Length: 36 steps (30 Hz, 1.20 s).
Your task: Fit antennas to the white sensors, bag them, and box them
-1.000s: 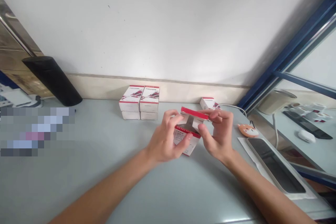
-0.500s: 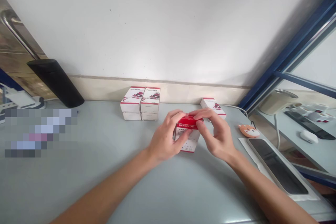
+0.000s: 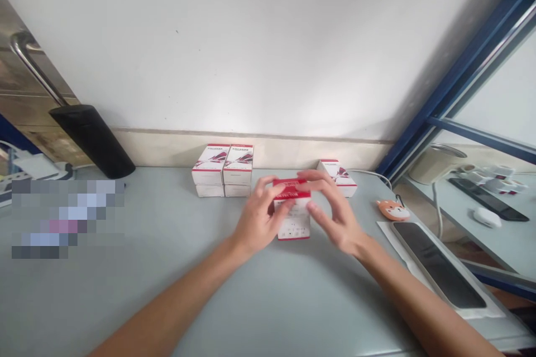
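A small red and white carton (image 3: 294, 217) is held upright just above the grey table (image 3: 167, 268), its lid shut. My left hand (image 3: 257, 220) grips its left side with the fingers curled over the top edge. My right hand (image 3: 333, 212) is at its right side, fingers slightly blurred, touching the top and the right edge. Behind them, a stack of matching cartons (image 3: 224, 170) stands against the wall. One more carton (image 3: 339, 177) lies to the right behind my right hand.
A black cylinder (image 3: 92, 139) leans at the back left. At the right lie an orange animal-shaped trinket (image 3: 392, 210), a dark phone on a white sheet (image 3: 438, 262) and a white cable (image 3: 368, 173). A blue window frame (image 3: 456, 83) borders the table's right side.
The carton's red top flap stood open one second ago; both hands pressed it down and it is now shut. The carton has moved slightly left and turned its front face toward me.
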### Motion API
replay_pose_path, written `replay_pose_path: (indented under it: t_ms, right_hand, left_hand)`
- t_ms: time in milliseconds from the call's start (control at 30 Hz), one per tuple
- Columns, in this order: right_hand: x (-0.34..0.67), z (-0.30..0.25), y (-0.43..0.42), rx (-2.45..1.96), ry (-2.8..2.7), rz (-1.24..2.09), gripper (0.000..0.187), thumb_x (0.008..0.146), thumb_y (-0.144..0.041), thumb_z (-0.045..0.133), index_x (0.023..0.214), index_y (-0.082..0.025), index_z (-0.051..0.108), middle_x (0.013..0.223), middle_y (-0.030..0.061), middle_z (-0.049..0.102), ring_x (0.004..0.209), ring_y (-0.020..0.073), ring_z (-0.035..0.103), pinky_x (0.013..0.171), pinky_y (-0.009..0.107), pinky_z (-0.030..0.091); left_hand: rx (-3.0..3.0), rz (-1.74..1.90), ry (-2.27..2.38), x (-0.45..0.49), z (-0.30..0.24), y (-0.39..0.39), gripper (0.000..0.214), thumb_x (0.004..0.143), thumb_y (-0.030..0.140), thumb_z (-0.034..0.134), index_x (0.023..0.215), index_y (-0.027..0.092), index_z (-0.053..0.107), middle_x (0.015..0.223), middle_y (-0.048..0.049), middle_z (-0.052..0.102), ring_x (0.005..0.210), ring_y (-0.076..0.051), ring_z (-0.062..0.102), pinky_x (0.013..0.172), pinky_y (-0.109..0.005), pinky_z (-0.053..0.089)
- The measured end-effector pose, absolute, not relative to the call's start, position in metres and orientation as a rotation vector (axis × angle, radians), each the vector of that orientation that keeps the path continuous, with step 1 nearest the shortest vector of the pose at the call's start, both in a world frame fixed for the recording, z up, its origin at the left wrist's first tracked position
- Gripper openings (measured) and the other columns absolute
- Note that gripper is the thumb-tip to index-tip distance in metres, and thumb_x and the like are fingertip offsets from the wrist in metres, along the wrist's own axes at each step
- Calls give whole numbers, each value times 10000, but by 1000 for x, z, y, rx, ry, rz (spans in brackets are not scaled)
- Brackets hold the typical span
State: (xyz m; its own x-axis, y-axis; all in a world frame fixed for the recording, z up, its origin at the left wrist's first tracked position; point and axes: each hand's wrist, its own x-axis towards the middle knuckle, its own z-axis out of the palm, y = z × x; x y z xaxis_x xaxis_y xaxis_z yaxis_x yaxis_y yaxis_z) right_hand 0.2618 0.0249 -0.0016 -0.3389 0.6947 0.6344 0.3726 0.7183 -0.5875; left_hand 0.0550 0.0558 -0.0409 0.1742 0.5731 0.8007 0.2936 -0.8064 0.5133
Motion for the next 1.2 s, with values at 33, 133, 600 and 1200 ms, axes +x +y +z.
replay_pose_path:
  t_ms: [33,133,600,1200]
  right_hand:
    - [260,-6,27,-865,-1987,409,484,1013,-307,634,1484,-305,520,1560,145,491,1389,318,560,1111,556,520]
    - [254,-21,32,-950,-2015,428,819,963,-337,718,1650,-307,274,1579,175,482,1364,318,587,1059,514,572]
    - [165,18,56,-845,-2032,-297,520,944,-392,781,1425,-331,591,1320,90,723,1112,296,671,903,461,570]
    - [100,13,113,-867,-2189,-50,516,1081,-338,513,1594,-348,455,1652,24,482,1440,240,518,1071,402,567]
  left_hand:
    - [2084,1749,887,55,-41,58,210,1031,351,630,1210,259,574,1277,-110,641,1175,-238,688,828,-343,621]
    - [1813,1907,989,54,-35,64,166,1076,377,541,1173,242,533,1151,-90,697,1066,-196,710,835,-324,604]
    - [1402,2012,1544,-59,-19,120,342,1048,411,496,1294,230,651,1391,-143,673,1361,-309,586,1199,-497,390]
    - [1392,1911,1301,-60,-34,129,564,1074,625,364,1347,208,630,1386,-122,689,1307,-285,641,1138,-412,502]
